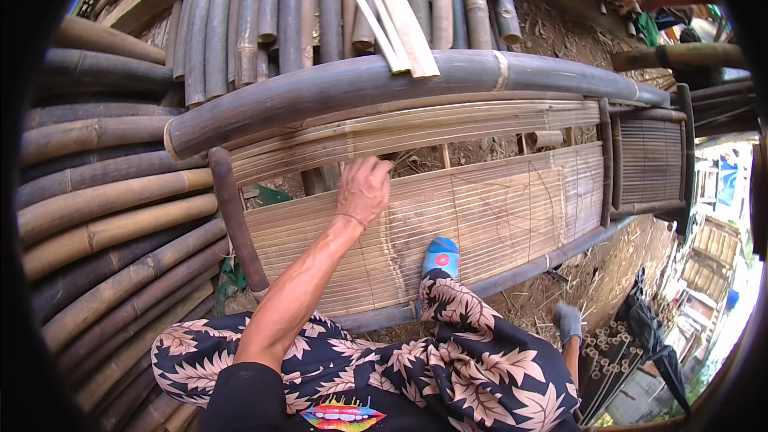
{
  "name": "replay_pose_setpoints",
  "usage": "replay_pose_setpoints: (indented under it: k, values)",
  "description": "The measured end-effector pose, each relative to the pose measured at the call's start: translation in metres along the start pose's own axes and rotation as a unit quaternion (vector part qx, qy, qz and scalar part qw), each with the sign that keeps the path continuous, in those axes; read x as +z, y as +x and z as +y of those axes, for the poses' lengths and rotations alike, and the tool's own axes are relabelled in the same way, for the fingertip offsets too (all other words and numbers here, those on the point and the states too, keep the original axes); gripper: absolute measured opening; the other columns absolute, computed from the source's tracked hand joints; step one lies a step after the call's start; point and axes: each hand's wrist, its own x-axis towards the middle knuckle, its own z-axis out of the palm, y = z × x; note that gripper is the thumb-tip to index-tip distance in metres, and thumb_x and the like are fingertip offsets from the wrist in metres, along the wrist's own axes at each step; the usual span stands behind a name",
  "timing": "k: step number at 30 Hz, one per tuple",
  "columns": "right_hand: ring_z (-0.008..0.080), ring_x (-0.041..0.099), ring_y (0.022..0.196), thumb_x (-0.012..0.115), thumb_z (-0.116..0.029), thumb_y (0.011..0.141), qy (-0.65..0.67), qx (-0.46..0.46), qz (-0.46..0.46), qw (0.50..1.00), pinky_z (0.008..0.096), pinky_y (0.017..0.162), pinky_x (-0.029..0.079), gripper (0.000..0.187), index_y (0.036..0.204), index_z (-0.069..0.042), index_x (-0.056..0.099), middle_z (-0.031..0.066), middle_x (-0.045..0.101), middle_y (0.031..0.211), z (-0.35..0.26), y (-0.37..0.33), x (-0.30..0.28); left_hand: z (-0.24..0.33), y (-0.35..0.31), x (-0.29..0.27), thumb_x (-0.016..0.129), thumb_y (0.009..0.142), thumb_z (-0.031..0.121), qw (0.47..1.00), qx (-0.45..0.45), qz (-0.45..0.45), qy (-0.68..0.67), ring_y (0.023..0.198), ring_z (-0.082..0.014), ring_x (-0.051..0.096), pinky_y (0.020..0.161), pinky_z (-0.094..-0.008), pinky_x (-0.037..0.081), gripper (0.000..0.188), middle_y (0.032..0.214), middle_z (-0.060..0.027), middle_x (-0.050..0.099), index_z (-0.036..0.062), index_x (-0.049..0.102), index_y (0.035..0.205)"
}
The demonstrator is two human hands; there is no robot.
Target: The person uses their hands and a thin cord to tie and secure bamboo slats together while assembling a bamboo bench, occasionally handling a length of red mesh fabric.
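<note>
A long bamboo bench (496,216) with a seat of thin split slats lies crosswise before me. My left hand (364,190) is bare and closed over the far edge of the near slats, beside a lengthwise gap. Its fingertips curl out of sight, so what they grip is hidden. Off to the right, below the bench's front rail (512,266), is my right hand (569,322) in a grey glove; its fingers are too small and blurred to read. My foot in a blue sock (442,259) rests on the slats.
A thick dark bamboo pole (384,84) runs along the bench's far side, with pale split strips (410,24) lying over it. Bamboo poles (120,184) are stacked at left, and more poles (312,0) lie behind. Cut bamboo pieces (604,348) and a dark umbrella (652,332) are at right.
</note>
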Motion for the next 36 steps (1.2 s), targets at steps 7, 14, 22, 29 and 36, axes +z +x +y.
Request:
replay_pose_setpoints:
  k: [7, 14, 22, 29, 36]
  values:
    - [0.0364, 0.059, 0.113, 0.069, -0.018, 0.082, 0.208, -0.059, 0.343, 0.914, 0.0431, 0.1, 0.046, 0.044, 0.123, -0.004, 0.059, 0.0194, 0.063, 0.12, -0.154, -0.009, -0.085, 0.065, 0.04, 0.099, 0.068, 0.08, 0.014, 0.985, 0.159, -0.062, 0.027, 0.094, -0.0262, 0.056, 0.08, -0.0409, 0.047, 0.012, 0.097, -0.0064, 0.057, 0.0122, 0.068, 0.091]
    - [0.0345, 0.058, 0.111, 0.071, -0.02, 0.08, 0.2, -0.426, 0.461, 0.752, 0.048, 0.099, 0.044, 0.039, 0.117, -0.011, 0.062, 0.0133, 0.063, 0.115, -0.311, 0.048, -0.205, 0.073, 0.055, 0.122, 0.064, 0.08, 0.013, 0.987, 0.138, -0.082, -0.008, 0.106, -0.0304, 0.051, 0.093, -0.045, 0.042, 0.01, 0.107, -0.0096, 0.055, 0.0091, 0.066, 0.089]
    - [0.0354, 0.066, 0.082, 0.063, -0.032, 0.09, 0.268, -0.557, 0.172, 0.767, 0.0429, 0.077, 0.054, 0.026, 0.088, -0.007, 0.069, 0.0132, 0.068, 0.08, -0.298, 0.041, -0.258, 0.071, 0.044, 0.093, 0.068, 0.081, 0.017, 0.985, 0.057, -0.114, -0.12, 0.116, -0.0347, 0.049, 0.102, -0.0481, 0.039, 0.018, 0.119, -0.0144, 0.055, 0.0083, 0.062, 0.096]
    - [0.0346, 0.068, 0.083, 0.06, -0.034, 0.092, 0.16, -0.443, 0.165, 0.867, 0.0433, 0.076, 0.055, 0.028, 0.1, -0.011, 0.073, 0.014, 0.071, 0.089, -0.202, 0.027, -0.277, 0.102, 0.057, 0.099, 0.062, 0.074, 0.006, 0.999, -0.001, 0.026, 0.042, 0.075, -0.0304, 0.062, 0.069, -0.0436, 0.051, 0.017, 0.086, -0.0097, 0.061, 0.0076, 0.061, 0.09]
    - [0.03, 0.068, 0.077, 0.056, -0.029, 0.097, 0.207, -0.604, -0.109, 0.762, 0.0393, 0.075, 0.056, 0.026, 0.096, -0.007, 0.07, 0.0123, 0.069, 0.085, -0.191, -0.043, -0.23, 0.089, 0.043, 0.1, 0.06, 0.078, 0.004, 0.999, 0.038, -0.014, -0.003, 0.085, -0.0309, 0.059, 0.074, -0.043, 0.05, 0.012, 0.09, -0.01, 0.057, 0.0073, 0.063, 0.089]
